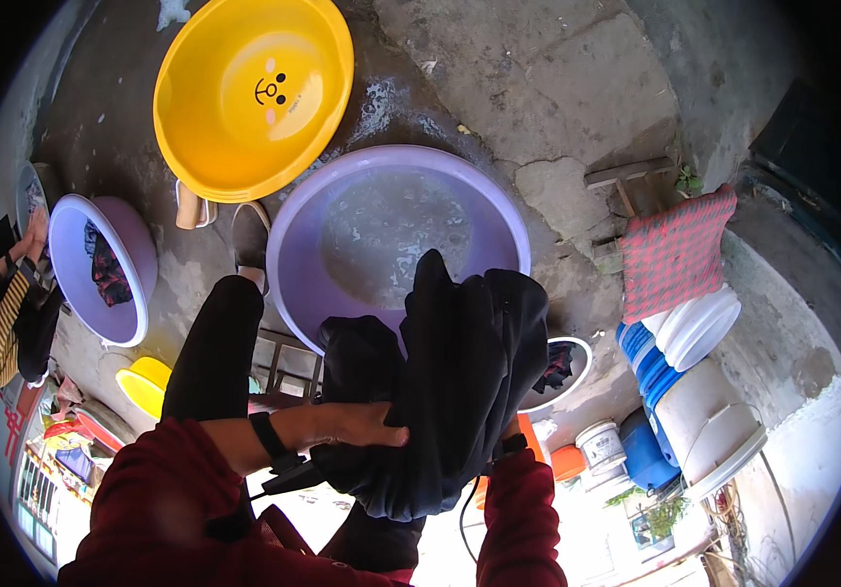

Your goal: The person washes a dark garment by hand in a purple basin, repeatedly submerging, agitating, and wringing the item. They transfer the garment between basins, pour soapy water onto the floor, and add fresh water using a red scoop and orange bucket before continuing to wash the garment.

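A bunched black cloth garment hangs over the near edge of a large purple plastic basin, which holds cloudy water. My left hand grips the garment's left side, its thumb lying on top of the fabric. At the garment's right side, my right hand is mostly hidden behind the cloth, so its fingers cannot be seen. Beyond the purple basin, to the left, stands a yellow basin with a printed face.
At left, another person's hands are near a basin beside a smaller purple basin holding dark cloth. A white-rimmed basin sits right of the garment. A checked cushion, white buckets and a blue container are at right.
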A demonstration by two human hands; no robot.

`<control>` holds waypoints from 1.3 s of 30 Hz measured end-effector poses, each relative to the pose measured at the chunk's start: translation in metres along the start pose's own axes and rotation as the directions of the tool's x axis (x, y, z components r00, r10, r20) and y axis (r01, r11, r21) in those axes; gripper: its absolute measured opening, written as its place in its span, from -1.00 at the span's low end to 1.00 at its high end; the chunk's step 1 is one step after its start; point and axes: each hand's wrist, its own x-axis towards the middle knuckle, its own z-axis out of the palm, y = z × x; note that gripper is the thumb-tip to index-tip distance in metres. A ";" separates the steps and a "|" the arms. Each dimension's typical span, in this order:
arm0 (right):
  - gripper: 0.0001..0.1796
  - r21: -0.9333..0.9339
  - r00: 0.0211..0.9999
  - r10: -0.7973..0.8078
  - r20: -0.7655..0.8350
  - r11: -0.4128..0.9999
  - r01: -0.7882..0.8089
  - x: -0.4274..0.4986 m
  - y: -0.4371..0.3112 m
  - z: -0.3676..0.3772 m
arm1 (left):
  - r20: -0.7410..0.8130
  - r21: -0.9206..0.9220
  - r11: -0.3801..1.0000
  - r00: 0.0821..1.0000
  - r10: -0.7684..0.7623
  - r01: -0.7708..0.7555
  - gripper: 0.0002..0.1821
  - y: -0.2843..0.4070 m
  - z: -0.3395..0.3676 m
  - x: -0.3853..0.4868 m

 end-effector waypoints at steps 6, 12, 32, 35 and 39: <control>-0.26 -0.205 0.988 -0.038 0.150 0.976 0.069 -0.004 -0.042 0.031 | -0.162 0.065 0.998 0.987 0.008 0.002 0.06 -0.009 -0.003 0.013; -0.09 -0.868 0.947 -0.284 0.151 0.420 0.265 -0.026 -0.051 0.106 | -0.315 0.223 0.968 0.948 -0.037 0.112 -0.05 0.013 0.005 0.026; -0.45 -0.739 0.871 -0.159 0.465 -0.612 0.283 -0.060 -0.004 0.196 | -0.329 -0.065 0.988 0.938 0.110 -0.138 -0.03 0.004 0.008 0.008; -0.51 -0.897 0.906 -0.130 0.403 -0.254 0.362 -0.066 -0.009 0.208 | -0.372 -0.060 0.989 0.923 0.102 -0.133 -0.10 0.011 0.003 0.006; -0.62 -0.891 0.883 -0.125 0.452 -0.028 0.452 -0.059 -0.010 0.211 | -0.400 -0.042 0.977 0.899 0.177 -0.211 -0.15 0.019 -0.003 -0.004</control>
